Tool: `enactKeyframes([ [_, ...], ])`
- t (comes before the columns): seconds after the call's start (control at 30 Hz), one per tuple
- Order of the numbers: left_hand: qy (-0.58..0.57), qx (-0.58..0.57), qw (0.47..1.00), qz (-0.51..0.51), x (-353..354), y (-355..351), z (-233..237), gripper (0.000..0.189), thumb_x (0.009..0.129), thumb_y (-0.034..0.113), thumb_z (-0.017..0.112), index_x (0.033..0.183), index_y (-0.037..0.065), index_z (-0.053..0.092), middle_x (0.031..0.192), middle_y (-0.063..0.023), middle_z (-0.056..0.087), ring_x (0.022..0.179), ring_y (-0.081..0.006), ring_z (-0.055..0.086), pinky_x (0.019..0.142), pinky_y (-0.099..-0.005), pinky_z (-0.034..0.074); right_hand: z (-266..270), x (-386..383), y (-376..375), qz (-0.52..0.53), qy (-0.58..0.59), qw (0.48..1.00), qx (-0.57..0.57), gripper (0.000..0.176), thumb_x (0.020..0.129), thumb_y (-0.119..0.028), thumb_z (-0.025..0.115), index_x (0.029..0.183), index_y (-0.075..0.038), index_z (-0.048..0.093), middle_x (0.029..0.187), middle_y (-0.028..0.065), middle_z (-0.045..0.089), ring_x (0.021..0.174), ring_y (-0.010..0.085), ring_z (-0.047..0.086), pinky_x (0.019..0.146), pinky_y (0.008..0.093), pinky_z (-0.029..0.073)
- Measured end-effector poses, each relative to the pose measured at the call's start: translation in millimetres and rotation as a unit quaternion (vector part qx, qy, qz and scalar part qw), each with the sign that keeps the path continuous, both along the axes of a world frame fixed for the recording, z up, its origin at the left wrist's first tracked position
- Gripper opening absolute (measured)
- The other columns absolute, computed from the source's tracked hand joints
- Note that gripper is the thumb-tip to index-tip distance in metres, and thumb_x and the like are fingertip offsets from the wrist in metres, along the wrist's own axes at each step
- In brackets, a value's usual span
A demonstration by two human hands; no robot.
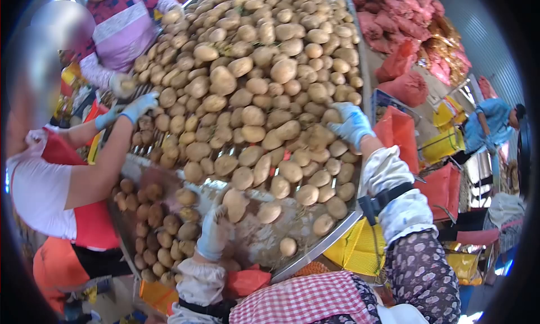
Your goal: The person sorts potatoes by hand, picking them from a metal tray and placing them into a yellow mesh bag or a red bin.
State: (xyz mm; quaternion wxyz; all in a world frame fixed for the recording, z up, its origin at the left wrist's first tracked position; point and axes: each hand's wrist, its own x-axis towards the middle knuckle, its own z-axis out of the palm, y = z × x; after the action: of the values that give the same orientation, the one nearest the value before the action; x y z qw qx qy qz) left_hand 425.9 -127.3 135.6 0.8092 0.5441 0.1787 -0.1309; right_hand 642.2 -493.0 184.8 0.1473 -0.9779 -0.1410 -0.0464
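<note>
My left hand (212, 234), in a pale blue glove, is low at the centre, beside a large potato (235, 204) above the bare metal of the table. Its fingers are smeared, so its grip is unclear. My right hand (352, 124), gloved in light blue, reaches into the right side of the potato heap (253, 117). Its fingers are spread around a potato (332, 117) without closing on it. Several single potatoes, one of them small (288, 246), lie near the front edge.
Smaller potatoes (163, 234) fill a section at lower left. One co-worker's gloved hands (138, 107) touch the heap's left side; another's glove (122, 85) is above them. A raised metal rim (315, 251) borders the table. Red crates (396, 138) and a yellow basket (360, 248) stand at right.
</note>
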Motion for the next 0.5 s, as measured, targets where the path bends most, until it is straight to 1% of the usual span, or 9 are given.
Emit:
enactKeyframes([
  [0.07, -0.036, -0.206, 0.977, 0.035, -2, 0, 15, 0.051, 0.088, 0.026, 0.053, 0.134, 0.005, 0.045, 0.127, -0.0224, 0.054, 0.106, -0.0407, 0.057, 0.085, -0.0475, 0.052, -8, 1, 11, -0.025, 0.037, 0.999, 0.016, 0.055, 0.079, -0.034, 0.069, 0.123, -0.006, 0.054, 0.116, 0.0164, 0.058, 0.109, 0.0333, 0.057, 0.096, 0.0416, 0.045],
  [0.1, 0.031, -0.342, 0.938, 0.04, 0, -4, 26, 0.054, 0.089, 0.032, 0.053, 0.136, 0.006, 0.044, 0.128, -0.0223, 0.053, 0.106, -0.0413, 0.057, 0.084, -0.0476, 0.053, -25, -4, 14, -0.029, 0.097, 0.948, 0.301, 0.049, 0.084, -0.034, 0.064, 0.122, -0.004, 0.054, 0.113, 0.016, 0.059, 0.105, 0.031, 0.059, 0.093, 0.04, 0.047],
  [0.17, 0.098, -0.469, 0.877, 0.04, 0, -10, 34, 0.058, 0.089, 0.037, 0.053, 0.137, 0.007, 0.043, 0.129, -0.0223, 0.052, 0.105, -0.0419, 0.057, 0.083, -0.0477, 0.053, -33, -44, 28, -0.009, 0.2, 0.666, 0.719, 0.043, 0.095, -0.034, 0.046, 0.123, -0.002, 0.051, 0.11, 0.0157, 0.061, 0.099, 0.0257, 0.062, 0.087, 0.039, 0.052],
  [0.23, 0.03, -0.469, 0.883, -0.014, 2, -18, 37, 0.057, 0.096, 0.043, 0.044, 0.142, 0.01, 0.037, 0.132, -0.0176, 0.051, 0.114, -0.0299, 0.056, 0.09, -0.0436, 0.05, 0, -95, 63, 0.072, 0.359, 0.434, 0.823, 0.053, 0.089, -0.04, 0.047, 0.128, -0.003, 0.046, 0.113, 0.0193, 0.06, 0.098, 0.0346, 0.062, 0.085, 0.048, 0.052],
  [0.27, 0.033, -0.471, 0.881, -0.024, 2, -24, 37, 0.057, 0.096, 0.043, 0.044, 0.142, 0.01, 0.037, 0.132, -0.0176, 0.051, 0.114, -0.0299, 0.056, 0.09, -0.0436, 0.05, 9, -124, 81, 0.066, 0.242, 0.627, 0.737, 0.055, 0.086, -0.04, 0.05, 0.126, -0.003, 0.047, 0.113, 0.0198, 0.06, 0.097, 0.0355, 0.062, 0.084, 0.0488, 0.053],
  [0.3, 0.017, -0.383, 0.923, -0.035, 2, -31, 37, 0.052, 0.097, 0.045, 0.042, 0.136, 0.01, 0.041, 0.123, -0.0158, 0.055, 0.109, -0.029, 0.058, 0.085, -0.042, 0.051, 3, -127, 87, -0.04, 0.388, 0.369, 0.844, 0.054, 0.085, -0.039, 0.051, 0.126, -0.004, 0.047, 0.113, 0.02, 0.06, 0.097, 0.0345, 0.062, 0.085, 0.0481, 0.053],
  [0.33, 0.0, -0.292, 0.955, -0.044, 1, -38, 37, 0.049, 0.097, 0.046, 0.04, 0.13, 0.01, 0.045, 0.115, -0.0139, 0.059, 0.103, -0.0282, 0.06, 0.08, -0.0404, 0.053, 0, -137, 92, -0.02, 0.429, 0.248, 0.868, 0.051, 0.088, -0.037, 0.052, 0.126, -0.004, 0.048, 0.116, 0.0205, 0.059, 0.098, 0.0346, 0.062, 0.084, 0.0481, 0.053],
  [0.37, -0.019, -0.198, 0.979, -0.05, 0, -43, 40, 0.047, 0.098, 0.048, 0.038, 0.124, 0.01, 0.049, 0.106, -0.012, 0.063, 0.097, -0.0273, 0.062, 0.075, -0.0388, 0.054, -6, -145, 98, -0.034, 0.409, 0.272, 0.87, 0.045, 0.092, -0.035, 0.052, 0.124, -0.004, 0.049, 0.113, 0.0189, 0.06, 0.095, 0.0348, 0.062, 0.082, 0.0483, 0.053],
  [0.5, 0.026, -0.406, 0.912, -0.058, 5, -63, 35, 0.041, 0.101, 0.042, 0.035, 0.122, 0.011, 0.05, 0.092, -0.0113, 0.065, 0.093, -0.0265, 0.063, 0.072, -0.0389, 0.056, -8, -169, 101, 0.005, 0.412, 0.254, 0.875, 0.036, 0.095, -0.032, 0.049, 0.117, -0.004, 0.053, 0.104, 0.0162, 0.063, 0.091, 0.0337, 0.063, 0.08, 0.0489, 0.054],
])
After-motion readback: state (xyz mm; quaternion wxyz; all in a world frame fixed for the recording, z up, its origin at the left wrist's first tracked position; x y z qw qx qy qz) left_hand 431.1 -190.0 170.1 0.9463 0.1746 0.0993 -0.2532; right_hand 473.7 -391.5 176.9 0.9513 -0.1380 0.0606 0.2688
